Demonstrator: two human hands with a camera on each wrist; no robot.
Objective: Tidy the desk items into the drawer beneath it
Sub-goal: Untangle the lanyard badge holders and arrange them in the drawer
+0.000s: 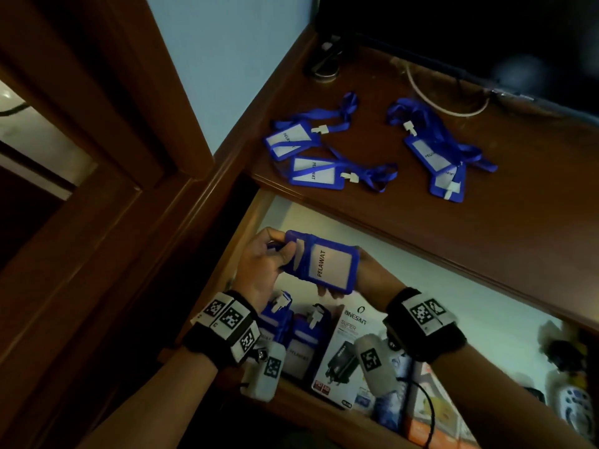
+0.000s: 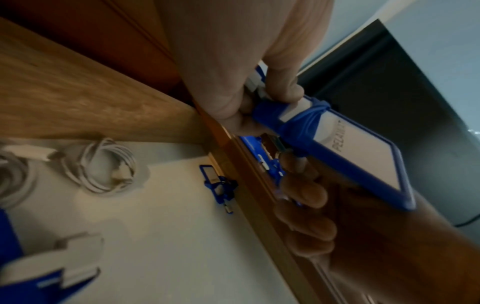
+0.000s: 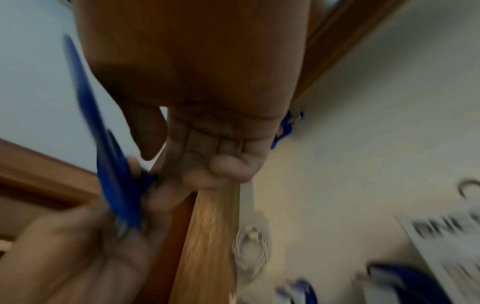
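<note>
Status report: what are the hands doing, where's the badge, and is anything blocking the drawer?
Both hands, left and right, grip one wrapped badge holder above the open drawer. Four badges on desk. Nothing blocking.

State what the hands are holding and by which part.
Both hold one blue PELAWAT badge holder over the open drawer: left hand pinches its lanyard-wrapped clip end, right hand supports the opposite end from beneath.

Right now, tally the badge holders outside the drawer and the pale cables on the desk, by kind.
Badge holders: 5, four on the desk (), one held by left hand and right hand.
Pale cable: 1
Total: 6
</note>
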